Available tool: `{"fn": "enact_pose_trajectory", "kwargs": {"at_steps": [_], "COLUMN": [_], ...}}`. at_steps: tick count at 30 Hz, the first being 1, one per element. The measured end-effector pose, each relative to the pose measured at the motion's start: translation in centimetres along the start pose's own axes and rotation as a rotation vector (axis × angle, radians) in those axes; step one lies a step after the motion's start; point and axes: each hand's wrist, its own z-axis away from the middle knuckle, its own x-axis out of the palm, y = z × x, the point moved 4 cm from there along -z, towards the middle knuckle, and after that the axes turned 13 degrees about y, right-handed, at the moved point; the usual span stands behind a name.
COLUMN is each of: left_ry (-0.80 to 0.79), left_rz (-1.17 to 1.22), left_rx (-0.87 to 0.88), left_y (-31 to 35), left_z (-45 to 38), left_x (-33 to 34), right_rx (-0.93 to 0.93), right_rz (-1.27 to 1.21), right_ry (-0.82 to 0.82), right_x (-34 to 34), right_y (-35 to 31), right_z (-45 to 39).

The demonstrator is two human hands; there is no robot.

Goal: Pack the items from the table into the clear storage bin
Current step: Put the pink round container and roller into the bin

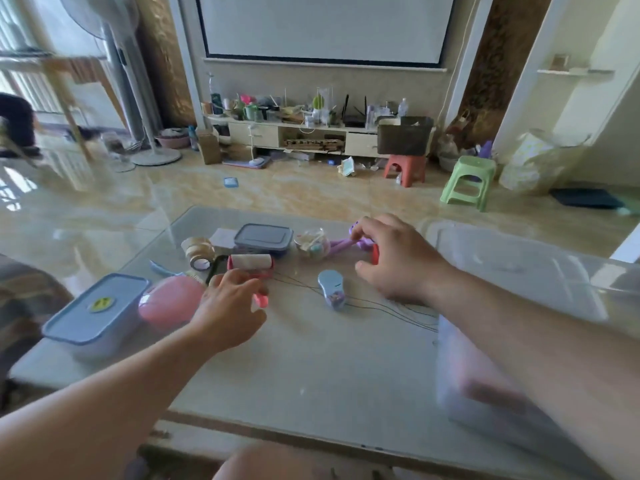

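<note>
My left hand closes around the pink handle of a lint roller near the table's middle. My right hand reaches over a purple toy; its fingertips touch the toy's far end, and a red piece shows under the palm. The clear storage bin stands at the right, partly behind my right forearm. Loose on the glass table lie a small blue object, a pink oval case, a tape roll, a grey-lidded box, a clear round jar and a blue-lidded container.
The table's near edge runs along the bottom. Thin black wires trail across the glass toward the bin. Beyond the table are an orange stool, a green stool, a standing fan and a cluttered TV cabinet.
</note>
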Motion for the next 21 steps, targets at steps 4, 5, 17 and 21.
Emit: {"fn": "enact_pose_trajectory", "kwargs": {"at_steps": [4, 5, 17, 21], "left_ry": [0.09, 0.1, -0.249, -0.222], "left_rz": [-0.115, -0.135, -0.333, -0.319], "left_rx": [-0.126, -0.165, -0.065, -0.051], "left_y": [-8.0, -10.0, -19.1, -18.2], "left_z": [0.1, 0.1, -3.6, -4.3], "left_x": [-2.0, -2.3, 1.8, 2.5], "right_rx": [0.069, 0.102, 0.341, 0.332], "right_rz": [-0.006, -0.029, -0.05, 0.01], "right_ry": [-0.185, -0.228, -0.337, -0.3], "right_x": [9.5, 11.8, 29.8, 29.0], "right_y": [-3.5, -4.2, -6.9, -5.1], "right_z": [-2.0, -2.4, -5.8, -5.0]}}
